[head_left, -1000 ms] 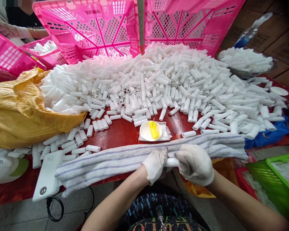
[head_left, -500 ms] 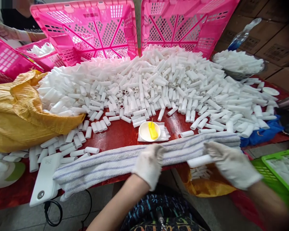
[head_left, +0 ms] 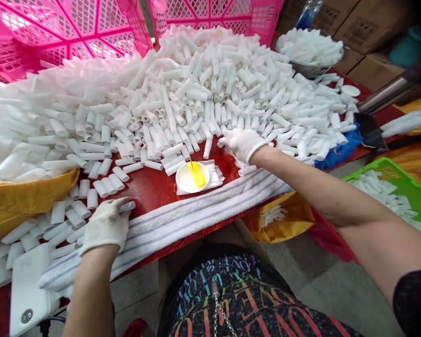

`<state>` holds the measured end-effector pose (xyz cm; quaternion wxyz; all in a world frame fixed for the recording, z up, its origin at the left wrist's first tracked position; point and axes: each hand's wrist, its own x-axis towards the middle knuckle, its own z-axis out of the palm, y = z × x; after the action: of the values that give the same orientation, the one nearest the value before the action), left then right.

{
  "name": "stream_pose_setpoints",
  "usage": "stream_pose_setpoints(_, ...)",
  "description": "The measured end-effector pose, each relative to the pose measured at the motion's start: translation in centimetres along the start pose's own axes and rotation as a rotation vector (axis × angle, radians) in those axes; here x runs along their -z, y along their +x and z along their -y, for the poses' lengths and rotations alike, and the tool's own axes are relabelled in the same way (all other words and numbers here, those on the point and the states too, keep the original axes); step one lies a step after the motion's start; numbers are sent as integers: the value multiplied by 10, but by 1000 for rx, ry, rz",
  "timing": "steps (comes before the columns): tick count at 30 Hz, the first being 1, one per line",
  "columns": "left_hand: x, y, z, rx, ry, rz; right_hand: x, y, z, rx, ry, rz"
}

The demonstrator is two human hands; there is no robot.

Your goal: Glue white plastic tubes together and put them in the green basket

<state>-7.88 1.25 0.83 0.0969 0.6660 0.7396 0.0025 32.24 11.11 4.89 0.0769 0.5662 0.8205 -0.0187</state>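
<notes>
Left hand [head_left: 105, 225], lower left of frame: gloved, fingers part-curled over a white tube [head_left: 127, 206], touching it; can't tell if gripped. Right hand [head_left: 243, 144], right of center: fingers bent at front edge of tube pile [head_left: 203, 93]; can't tell what's held. Red tabletop [head_left: 148, 189] shows between left hand and white dish [head_left: 183, 179], frame center. Striped towel [head_left: 185, 211] lines near table edge.
</notes>
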Motion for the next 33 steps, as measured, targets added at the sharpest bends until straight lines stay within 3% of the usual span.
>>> stream_pose_setpoints(4,-11,7,-42,-170,-78,-113,-16,29,11,62,-134,25)
stream_pose_setpoints(8,-15,15,-67,-205,-123,-79,-31,35,7,138,-81,-24)
stream_pose_setpoints(11,-14,15,-76,-102,-310,-118,-29,28,1,91,316,-186)
stream_pose_setpoints(15,-19,10,-78,41,-842,-61,-19,0,11,-13,918,-349)
stream_pose_setpoints(17,-25,7,-79,47,-1014,-10,-22,-14,27,-47,1196,-255)
stream_pose_setpoints(20,-30,3,-85,37,-929,-56,-37,-24,54,-164,1557,-24)
stream_pose_setpoints(21,-31,2,-88,23,-865,-75,-42,-23,62,-207,1555,-14)
stream_pose_setpoints(24,-29,0,-95,-61,-707,-102,-57,-16,73,-240,1370,-149)
stream_pose_setpoints(28,-27,0,-97,-121,-549,-78,-74,-15,70,-21,1353,-252)
stream_pose_setpoints(31,-26,-1,-95,-88,-586,-102,-83,-23,66,98,1425,-363)
stream_pose_setpoints(33,-25,-2,-96,-48,-670,-120,-86,-28,65,108,1417,-348)
